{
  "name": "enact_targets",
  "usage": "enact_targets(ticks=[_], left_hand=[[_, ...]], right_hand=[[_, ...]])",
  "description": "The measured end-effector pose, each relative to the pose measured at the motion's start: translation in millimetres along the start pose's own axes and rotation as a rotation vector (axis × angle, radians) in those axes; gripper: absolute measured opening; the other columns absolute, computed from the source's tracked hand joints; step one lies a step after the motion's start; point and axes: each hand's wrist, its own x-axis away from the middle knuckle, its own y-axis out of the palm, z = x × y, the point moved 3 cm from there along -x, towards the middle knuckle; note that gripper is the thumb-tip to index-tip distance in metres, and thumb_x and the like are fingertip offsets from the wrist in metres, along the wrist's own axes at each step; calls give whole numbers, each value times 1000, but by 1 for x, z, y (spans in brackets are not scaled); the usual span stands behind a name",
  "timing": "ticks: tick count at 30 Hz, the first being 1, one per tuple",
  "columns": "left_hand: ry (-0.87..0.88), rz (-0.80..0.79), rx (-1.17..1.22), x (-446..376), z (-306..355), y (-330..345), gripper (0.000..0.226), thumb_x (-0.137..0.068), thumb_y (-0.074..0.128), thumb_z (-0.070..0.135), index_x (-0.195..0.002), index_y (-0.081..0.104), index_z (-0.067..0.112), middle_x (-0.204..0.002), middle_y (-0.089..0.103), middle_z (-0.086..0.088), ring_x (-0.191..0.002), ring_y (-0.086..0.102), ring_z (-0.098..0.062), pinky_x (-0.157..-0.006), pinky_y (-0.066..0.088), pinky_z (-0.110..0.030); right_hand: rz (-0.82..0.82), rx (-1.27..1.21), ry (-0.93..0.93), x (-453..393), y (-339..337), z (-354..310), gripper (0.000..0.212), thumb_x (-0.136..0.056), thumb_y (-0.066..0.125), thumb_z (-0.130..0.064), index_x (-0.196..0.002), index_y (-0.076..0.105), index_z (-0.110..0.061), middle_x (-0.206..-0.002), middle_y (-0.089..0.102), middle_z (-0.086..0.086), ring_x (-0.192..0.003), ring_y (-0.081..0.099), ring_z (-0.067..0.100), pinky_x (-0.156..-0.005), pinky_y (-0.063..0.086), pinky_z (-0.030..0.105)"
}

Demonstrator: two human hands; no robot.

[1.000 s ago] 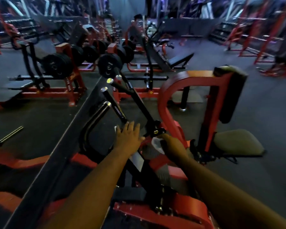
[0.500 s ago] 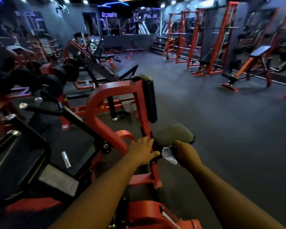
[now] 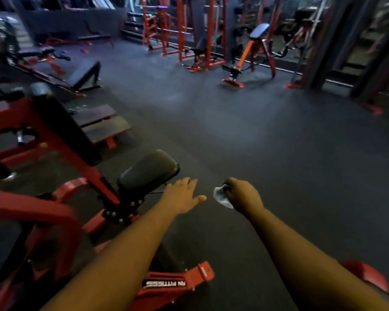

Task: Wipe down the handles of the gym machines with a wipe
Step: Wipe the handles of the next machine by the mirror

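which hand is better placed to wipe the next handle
Right. The right hand already pinches the wipe, so it can likely go straight to a handle. The left hand is open and holds nothing, hovering beside the black seat pad.

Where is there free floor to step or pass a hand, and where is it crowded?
Free: the dark floor ahead and right of the right hand with the wipe, up to the orange bench. Crowded: the left, where the red machine frame and its seat pad stand by the left hand.
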Motion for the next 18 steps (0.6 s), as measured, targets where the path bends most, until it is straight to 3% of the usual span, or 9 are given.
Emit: enact_targets(ticks=[9, 18], left_hand=[[166, -50, -4, -158, 81, 13, 84, -99, 32, 73, -164, 15, 22, -168, 23, -8, -150, 30, -31, -118, 33, -53], [105, -124, 66, -337, 64, -13, 83, -99, 36, 72, -163, 17, 22, -167, 26, -9, -150, 32, -30, -118, 33, -54]], right_hand=[[-21, 61, 126, -90, -17, 120, 23, -101, 48, -34, -112, 65, -25, -101, 72, 0, -84, 65, 22, -74, 58, 38], [-126, 164, 115, -277, -23, 170, 19, -104, 45, -32, -113, 56, -21, -99, 69, 4, -79, 62, 24, -67, 52, 36]])
